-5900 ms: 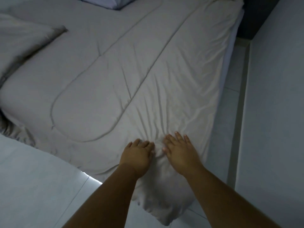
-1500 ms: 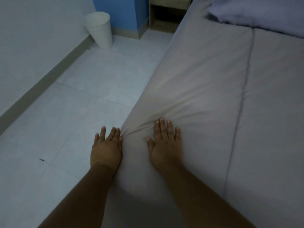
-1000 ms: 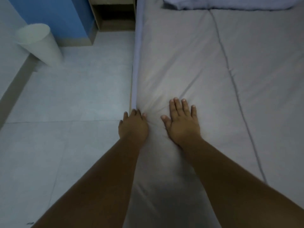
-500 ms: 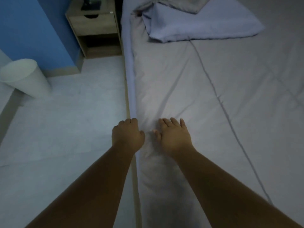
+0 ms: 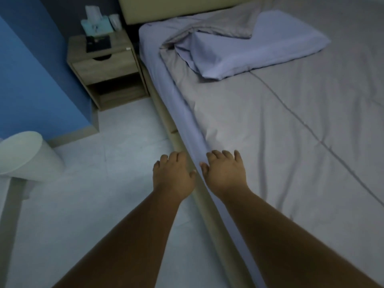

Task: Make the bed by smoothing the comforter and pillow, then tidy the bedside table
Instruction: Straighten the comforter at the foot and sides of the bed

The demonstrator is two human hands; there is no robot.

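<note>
Seemingly mid-smoothing along the bed's side: left hand (image 5: 173,173) above the bed frame, right hand (image 5: 224,173) over the grey comforter (image 5: 280,132) edge, both loosely curled, nothing visibly held. Pillow (image 5: 259,48) lies askew with comforter bunched behind it. Next likely calls for stepping headward to flatten that corner; bedside worktop (image 5: 122,43) not yet tidied.

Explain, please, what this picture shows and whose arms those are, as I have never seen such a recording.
No machine here: a person wears a head camera looking down at their own bare arms. The left hand hangs beside the beige bed frame, fingers loosely curled, holding nothing. The right hand rests on the edge of the grey quilted comforter; whether it pinches the cloth I cannot tell. A pale lilac pillow lies near the beige headboard. The small wooden bedside table bears a teal tissue box. A white bin stands on the floor.
</note>
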